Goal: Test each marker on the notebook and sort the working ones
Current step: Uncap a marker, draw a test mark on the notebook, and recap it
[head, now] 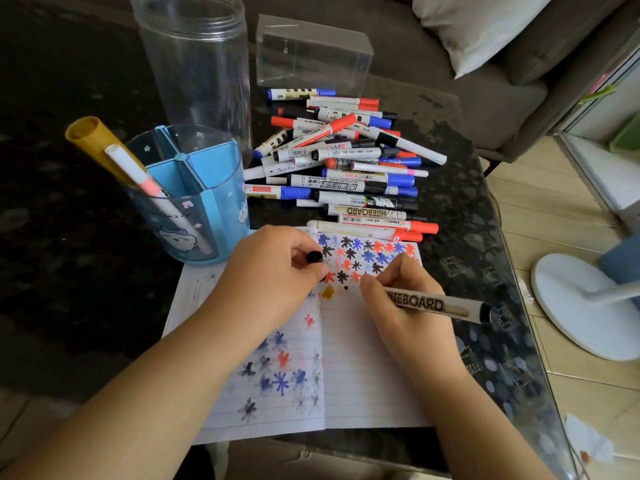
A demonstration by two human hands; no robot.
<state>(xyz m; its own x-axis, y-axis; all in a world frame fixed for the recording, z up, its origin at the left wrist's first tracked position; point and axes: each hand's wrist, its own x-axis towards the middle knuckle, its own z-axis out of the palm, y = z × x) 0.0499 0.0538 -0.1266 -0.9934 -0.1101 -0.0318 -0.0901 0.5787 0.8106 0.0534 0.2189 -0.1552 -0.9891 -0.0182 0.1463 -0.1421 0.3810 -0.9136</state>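
Note:
An open lined notebook (363,368) lies on the dark table, covered in blue, red and black star scribbles. My right hand (405,306) grips a black whiteboard marker (440,305) with its tip down on the right page near a yellow mark. My left hand (273,271) rests on the left page and pinches the marker's black cap (314,256). A heap of capped markers (346,161) lies just beyond the notebook. A blue divided pen holder (194,195) at the left holds a yellow marker (97,143) and a white-and-pink marker (152,188).
A tall clear plastic jar (197,64) stands behind the pen holder, a clear plastic box (311,53) behind the heap. The table's glass edge (540,341) runs along the right; beyond it a white fan base (581,306) stands on the floor. A grey sofa with a white cushion (485,26) is behind.

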